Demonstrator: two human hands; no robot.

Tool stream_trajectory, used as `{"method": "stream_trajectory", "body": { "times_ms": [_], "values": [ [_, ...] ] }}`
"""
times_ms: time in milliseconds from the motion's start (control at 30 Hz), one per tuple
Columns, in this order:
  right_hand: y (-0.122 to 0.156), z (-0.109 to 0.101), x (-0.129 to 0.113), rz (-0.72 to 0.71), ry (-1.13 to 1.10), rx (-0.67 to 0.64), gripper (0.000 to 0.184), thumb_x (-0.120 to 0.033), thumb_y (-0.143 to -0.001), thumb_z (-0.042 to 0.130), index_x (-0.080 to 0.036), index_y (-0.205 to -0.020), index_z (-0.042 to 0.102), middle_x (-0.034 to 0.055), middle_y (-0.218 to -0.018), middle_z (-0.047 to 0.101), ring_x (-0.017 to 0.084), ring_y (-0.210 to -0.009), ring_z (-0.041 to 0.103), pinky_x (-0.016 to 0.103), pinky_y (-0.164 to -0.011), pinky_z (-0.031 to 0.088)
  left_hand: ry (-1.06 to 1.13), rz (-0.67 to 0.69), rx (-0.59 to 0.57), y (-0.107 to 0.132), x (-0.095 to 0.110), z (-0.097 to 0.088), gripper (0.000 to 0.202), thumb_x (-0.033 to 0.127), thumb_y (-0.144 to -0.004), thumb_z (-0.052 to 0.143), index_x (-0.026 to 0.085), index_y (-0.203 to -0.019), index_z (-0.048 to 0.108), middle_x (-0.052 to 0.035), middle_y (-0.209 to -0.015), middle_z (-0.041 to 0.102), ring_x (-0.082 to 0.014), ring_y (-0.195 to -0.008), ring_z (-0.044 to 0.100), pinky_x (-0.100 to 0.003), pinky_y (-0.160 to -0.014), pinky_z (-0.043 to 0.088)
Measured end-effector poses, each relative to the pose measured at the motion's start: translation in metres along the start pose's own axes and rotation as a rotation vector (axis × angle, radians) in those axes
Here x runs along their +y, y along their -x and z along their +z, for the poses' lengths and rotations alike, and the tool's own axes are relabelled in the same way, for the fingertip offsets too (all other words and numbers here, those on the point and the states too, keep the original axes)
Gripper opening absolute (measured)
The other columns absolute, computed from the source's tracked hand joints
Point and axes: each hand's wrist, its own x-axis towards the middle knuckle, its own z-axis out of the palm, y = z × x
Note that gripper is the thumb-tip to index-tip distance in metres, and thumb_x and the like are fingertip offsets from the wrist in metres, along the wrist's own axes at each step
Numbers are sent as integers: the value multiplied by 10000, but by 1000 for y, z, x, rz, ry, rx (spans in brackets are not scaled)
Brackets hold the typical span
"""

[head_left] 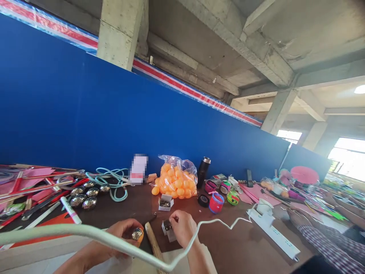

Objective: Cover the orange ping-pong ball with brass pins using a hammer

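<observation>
My left hand is closed around a small orange ball, partly covered with shiny metallic thumbtacks. To its right, my right hand has its fingers pinched together over a small open white box of metal tacks. Whatever is between those fingertips is too small to make out. A second white box of tacks stands just behind. Between my hands lies a wooden handle. Farther back, a clear plastic bag is full of orange balls.
Several tack-covered balls sit at left beside a light-blue cord. A white cable crosses before my hands towards a power strip. A black flask stands near the blue partition. Another person's checked sleeve is at right.
</observation>
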Motion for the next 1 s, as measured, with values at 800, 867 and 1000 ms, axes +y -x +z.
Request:
{"method": "stream_trajectory", "body": {
  "times_ms": [800, 867, 1000],
  "values": [
    [-10, 5, 0, 1, 211, -125, 260, -170, -712, 462, -293, -615, 669, 43, -721, 721, 273, -730, 670, 300, -533, 311, 74, -7, 66, 12, 28, 14, 225, 202, -600, 614, 163, -817, 571, 58, -540, 555, -102, -474, 480, -206, -465, 359],
    [-10, 7, 0, -6, 220, -122, 253, -153, -714, 449, -274, -623, 651, 57, -715, 716, 286, -722, 668, 309, -534, 309, 73, -2, 77, 12, 26, 15, 224, 189, -599, 608, 162, -819, 576, 54, -551, 563, -106, -476, 490, -207, -463, 364],
    [-9, 9, -2, -31, 231, -107, 231, -144, -751, 425, -245, -653, 609, 61, -726, 693, 276, -720, 652, 313, -549, 314, 67, 8, 88, 13, 27, 14, 242, 184, -592, 614, 154, -830, 580, 52, -556, 567, -110, -474, 498, -211, -464, 375]
  ]
}}
